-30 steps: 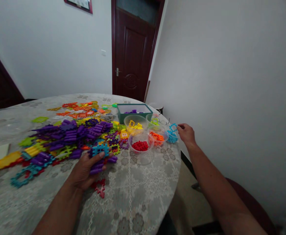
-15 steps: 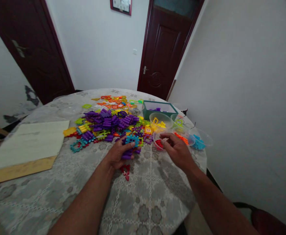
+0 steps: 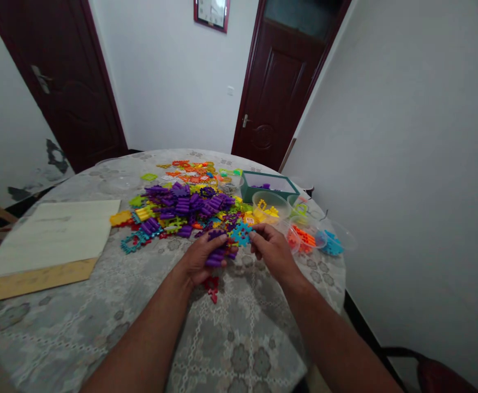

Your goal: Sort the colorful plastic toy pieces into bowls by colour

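Observation:
My left hand (image 3: 203, 254) is closed around several purple building pieces (image 3: 215, 256), its thumb lying over them. Between the fingertips of my right hand (image 3: 275, 248) is a blue notched building piece (image 3: 241, 233), just right of the purple ones. Bits of yellow-green show beside the left fingers. A red triangular piece (image 3: 212, 289) lies on the tablecloth under my left wrist. Beyond both hands spreads a mixed heap of mostly purple pieces (image 3: 181, 202).
Clear plastic bowls stand at the right, holding yellow pieces (image 3: 267, 209), orange pieces (image 3: 304, 238) and blue pieces (image 3: 332, 243). Behind them is a green-edged box (image 3: 272, 185). Orange pieces (image 3: 192, 173) lie at the back, and a pale board (image 3: 54, 234) at the left.
My right hand has moved left from the bowl with red pieces to my left hand. It has taken the blue piece that lay under the left thumb. The view has shifted slightly.

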The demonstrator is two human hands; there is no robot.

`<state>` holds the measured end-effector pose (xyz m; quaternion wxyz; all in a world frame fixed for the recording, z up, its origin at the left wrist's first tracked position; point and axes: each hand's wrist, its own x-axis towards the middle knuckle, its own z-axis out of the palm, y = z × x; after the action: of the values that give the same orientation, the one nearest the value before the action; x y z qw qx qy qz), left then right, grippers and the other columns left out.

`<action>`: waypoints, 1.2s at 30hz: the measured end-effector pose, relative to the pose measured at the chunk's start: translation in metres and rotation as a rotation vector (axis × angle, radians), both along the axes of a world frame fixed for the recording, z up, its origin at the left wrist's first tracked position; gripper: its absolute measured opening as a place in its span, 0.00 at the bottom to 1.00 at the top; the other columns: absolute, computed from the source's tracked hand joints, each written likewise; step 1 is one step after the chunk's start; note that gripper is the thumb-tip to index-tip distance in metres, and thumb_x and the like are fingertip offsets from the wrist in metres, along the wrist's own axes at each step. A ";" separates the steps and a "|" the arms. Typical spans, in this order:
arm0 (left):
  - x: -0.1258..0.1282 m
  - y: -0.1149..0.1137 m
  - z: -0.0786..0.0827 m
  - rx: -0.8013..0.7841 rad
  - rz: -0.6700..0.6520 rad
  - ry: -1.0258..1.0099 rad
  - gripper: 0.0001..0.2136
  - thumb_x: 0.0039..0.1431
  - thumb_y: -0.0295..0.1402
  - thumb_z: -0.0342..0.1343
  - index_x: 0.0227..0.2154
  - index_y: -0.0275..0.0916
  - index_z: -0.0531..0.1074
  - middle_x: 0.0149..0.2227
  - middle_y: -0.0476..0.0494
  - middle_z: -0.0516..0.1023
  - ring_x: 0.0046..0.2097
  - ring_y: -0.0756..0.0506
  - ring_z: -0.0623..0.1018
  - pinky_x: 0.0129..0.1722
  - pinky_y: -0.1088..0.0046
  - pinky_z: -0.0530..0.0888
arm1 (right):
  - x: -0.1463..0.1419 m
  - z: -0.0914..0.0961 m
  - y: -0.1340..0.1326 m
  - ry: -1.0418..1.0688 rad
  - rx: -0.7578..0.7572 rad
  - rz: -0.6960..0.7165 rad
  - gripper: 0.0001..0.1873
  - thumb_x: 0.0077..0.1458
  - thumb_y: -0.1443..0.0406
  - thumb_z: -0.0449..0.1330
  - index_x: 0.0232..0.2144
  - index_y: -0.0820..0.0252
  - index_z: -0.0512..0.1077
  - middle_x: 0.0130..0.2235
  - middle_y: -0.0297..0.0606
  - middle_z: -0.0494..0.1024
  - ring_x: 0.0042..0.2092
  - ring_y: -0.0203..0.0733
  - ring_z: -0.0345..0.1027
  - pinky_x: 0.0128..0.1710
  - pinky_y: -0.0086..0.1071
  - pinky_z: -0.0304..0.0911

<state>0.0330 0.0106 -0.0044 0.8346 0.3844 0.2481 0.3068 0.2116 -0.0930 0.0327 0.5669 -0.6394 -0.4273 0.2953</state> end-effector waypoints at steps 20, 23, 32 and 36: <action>0.002 0.008 0.024 -0.297 0.102 0.094 0.19 0.73 0.43 0.55 0.51 0.29 0.76 0.41 0.28 0.86 0.31 0.41 0.86 0.16 0.77 0.76 | 0.237 0.013 -0.130 -0.982 -0.025 -0.725 0.16 0.58 0.58 0.57 0.41 0.59 0.80 0.43 0.47 0.83 0.42 0.50 0.77 0.49 0.44 0.73; 0.001 0.008 0.024 -0.295 0.107 0.092 0.27 0.74 0.51 0.48 0.53 0.29 0.76 0.40 0.27 0.86 0.31 0.40 0.86 0.16 0.76 0.77 | 0.252 0.004 -0.128 -1.043 -0.042 -0.696 0.15 0.57 0.61 0.56 0.40 0.59 0.80 0.42 0.47 0.82 0.42 0.50 0.76 0.50 0.45 0.73; 0.000 0.010 0.019 -0.251 0.111 0.061 0.28 0.75 0.52 0.43 0.58 0.32 0.73 0.40 0.29 0.85 0.34 0.38 0.87 0.16 0.73 0.77 | 0.256 -0.012 -0.113 -1.109 -0.051 -0.624 0.15 0.56 0.68 0.54 0.41 0.58 0.79 0.45 0.50 0.82 0.49 0.53 0.75 0.56 0.47 0.70; 0.000 0.011 0.019 -0.255 0.083 0.051 0.25 0.76 0.49 0.46 0.58 0.32 0.72 0.41 0.29 0.86 0.33 0.38 0.87 0.16 0.75 0.76 | 0.253 -0.012 -0.109 -1.116 -0.060 -0.620 0.17 0.56 0.69 0.53 0.43 0.59 0.79 0.48 0.50 0.82 0.51 0.53 0.75 0.57 0.47 0.70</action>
<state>0.0327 0.0212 0.0148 0.8566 0.2721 0.3222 0.2972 0.4650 -0.2022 0.0208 0.2998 -0.8066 -0.4448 -0.2481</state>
